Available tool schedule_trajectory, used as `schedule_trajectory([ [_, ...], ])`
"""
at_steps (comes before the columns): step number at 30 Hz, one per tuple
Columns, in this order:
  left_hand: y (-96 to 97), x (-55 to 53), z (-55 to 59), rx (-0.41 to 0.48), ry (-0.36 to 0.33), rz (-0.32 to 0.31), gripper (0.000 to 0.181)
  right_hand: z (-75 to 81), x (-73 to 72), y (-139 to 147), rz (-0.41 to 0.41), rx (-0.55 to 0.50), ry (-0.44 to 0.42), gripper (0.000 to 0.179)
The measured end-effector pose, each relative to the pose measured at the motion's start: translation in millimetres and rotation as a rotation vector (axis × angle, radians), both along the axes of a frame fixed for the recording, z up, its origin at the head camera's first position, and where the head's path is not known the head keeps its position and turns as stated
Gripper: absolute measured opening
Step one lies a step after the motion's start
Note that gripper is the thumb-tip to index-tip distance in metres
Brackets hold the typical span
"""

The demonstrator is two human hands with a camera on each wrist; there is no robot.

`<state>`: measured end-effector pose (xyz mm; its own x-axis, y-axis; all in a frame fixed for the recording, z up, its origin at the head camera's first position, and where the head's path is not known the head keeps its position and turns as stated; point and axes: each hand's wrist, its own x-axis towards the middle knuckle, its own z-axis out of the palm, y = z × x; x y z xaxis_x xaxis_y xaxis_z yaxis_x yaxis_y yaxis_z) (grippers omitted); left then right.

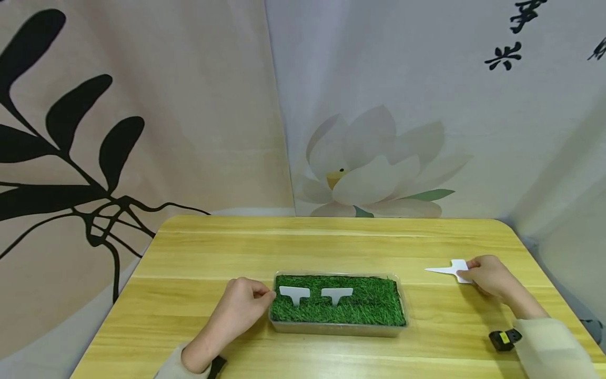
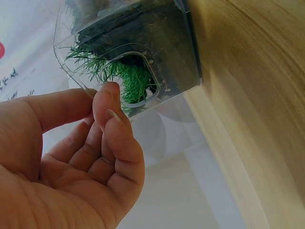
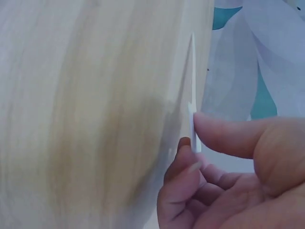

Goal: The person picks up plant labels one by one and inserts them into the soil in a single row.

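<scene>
A clear plastic box [image 1: 338,329] filled with green artificial grass [image 1: 374,305] stands on the table. Two white T-shaped plant labels [image 1: 294,292] [image 1: 337,293] stand upright in the grass, their stems partly hidden in it. At the box's left end, my left hand [image 1: 243,302] pinches the rim between thumb and fingers; the left wrist view shows the fingertips [image 2: 106,98] at the rim corner. Off to the right, my right hand [image 1: 490,276] holds another white plant label [image 1: 456,269] by its wide head, pinched between thumb and fingers, its pointed stem aimed left.
The wooden table [image 1: 227,247] has rounded back corners, and a printed cloth [image 1: 213,131] hangs behind it. A small black device [image 1: 504,339] sits at the right wrist.
</scene>
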<state>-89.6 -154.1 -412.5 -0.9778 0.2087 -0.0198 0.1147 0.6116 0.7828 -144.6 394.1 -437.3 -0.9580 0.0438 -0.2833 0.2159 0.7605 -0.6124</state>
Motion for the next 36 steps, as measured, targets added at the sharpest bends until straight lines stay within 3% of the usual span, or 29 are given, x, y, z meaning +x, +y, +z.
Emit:
schedule_trajectory([
  [4,0.0,-0.2,-0.7,0.006,0.006,-0.004,0.039,4.5,0.9,-0.6,0.02,0.017,0.054,0.045],
  [12,-0.5,-0.2,0.3,0.01,0.0,-0.006,0.038,20.5,6.9,-6.9,0.003,-0.08,0.104,0.041],
  [25,-0.3,-0.4,-0.7,0.007,-0.003,-0.004,0.039,44.2,17.5,-24.7,-0.049,0.063,0.332,0.042],
  [36,-1.0,-0.3,0.7,0.008,-0.007,-0.004,0.039,62.4,30.7,-41.7,-0.134,0.052,0.474,0.04],
])
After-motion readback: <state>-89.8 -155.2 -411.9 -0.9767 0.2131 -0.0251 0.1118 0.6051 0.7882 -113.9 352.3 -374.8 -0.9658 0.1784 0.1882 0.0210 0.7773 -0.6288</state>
